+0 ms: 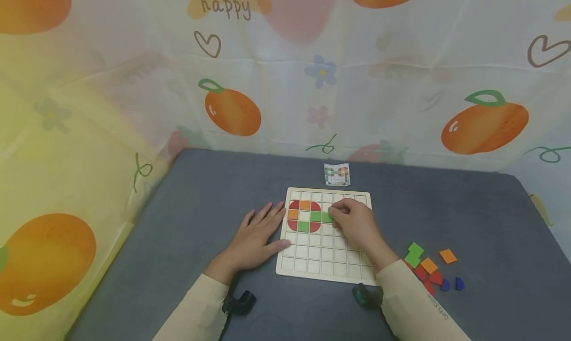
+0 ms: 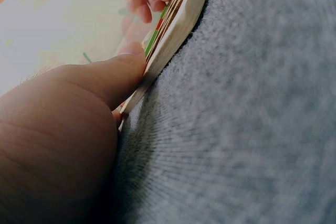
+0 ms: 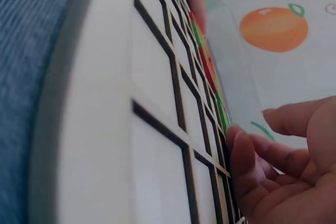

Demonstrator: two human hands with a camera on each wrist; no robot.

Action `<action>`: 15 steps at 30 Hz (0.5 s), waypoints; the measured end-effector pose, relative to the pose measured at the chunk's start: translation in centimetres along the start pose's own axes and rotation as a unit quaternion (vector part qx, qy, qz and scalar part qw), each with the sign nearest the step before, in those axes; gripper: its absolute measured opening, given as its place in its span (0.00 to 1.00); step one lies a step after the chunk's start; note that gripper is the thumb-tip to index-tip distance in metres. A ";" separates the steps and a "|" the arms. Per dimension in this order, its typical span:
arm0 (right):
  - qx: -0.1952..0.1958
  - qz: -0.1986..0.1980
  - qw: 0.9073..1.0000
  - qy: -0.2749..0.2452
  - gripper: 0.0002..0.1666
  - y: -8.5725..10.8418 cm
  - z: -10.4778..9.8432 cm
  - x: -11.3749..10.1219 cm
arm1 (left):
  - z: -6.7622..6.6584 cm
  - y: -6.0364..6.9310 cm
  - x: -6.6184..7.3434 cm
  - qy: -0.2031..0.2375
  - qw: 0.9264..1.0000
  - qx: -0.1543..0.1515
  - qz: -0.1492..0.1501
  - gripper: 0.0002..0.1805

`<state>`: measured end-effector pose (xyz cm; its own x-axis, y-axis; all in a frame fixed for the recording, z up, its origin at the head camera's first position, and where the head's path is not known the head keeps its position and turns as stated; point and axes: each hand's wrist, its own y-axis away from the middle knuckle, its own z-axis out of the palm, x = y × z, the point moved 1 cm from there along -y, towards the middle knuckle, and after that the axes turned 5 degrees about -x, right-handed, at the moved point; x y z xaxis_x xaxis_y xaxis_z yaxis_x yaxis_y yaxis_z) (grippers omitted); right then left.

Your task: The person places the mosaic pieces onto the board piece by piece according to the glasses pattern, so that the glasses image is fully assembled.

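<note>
A pale wooden grid board lies on the table. Red, orange and green tiles form a rounded ring in its upper left, around a bare square. Against the ring's right side sits a green square tile. My right hand is over the board, its fingertips at this tile; in the right wrist view the hand's fingertips touch the board near the green strip, with a gap between the digits. My left hand lies spread at the board's left side, thumb on its edge.
Loose green, orange, red and blue tiles lie right of the board, partly behind my right sleeve. A small printed pattern card lies beyond the board. A fruit-print cloth hangs behind the grey table.
</note>
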<state>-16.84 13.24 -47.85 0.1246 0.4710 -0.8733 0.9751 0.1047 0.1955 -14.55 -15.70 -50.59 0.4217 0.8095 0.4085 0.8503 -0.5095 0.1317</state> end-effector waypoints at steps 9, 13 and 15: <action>-0.051 -0.022 0.994 -0.090 0.21 0.3 -0.6 0.4 | 0.0 0.0 -0.1 -0.001 1.000 0.002 0.004 0.49; -0.082 -0.034 0.982 -0.164 0.29 0.9 -1.4 0.4 | 0.0 -0.1 -0.1 -0.003 1.000 0.003 0.004 0.49; -0.091 -0.044 0.978 -0.183 0.32 1.3 -1.9 0.2 | 0.0 -0.1 -0.1 -0.002 1.000 0.003 0.003 0.49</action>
<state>-15.92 15.13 -46.97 0.1309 0.1115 -0.9851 0.9407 0.2997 0.1590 -14.66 -15.69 -50.67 0.4289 0.8073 0.4054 0.8494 -0.5131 0.1231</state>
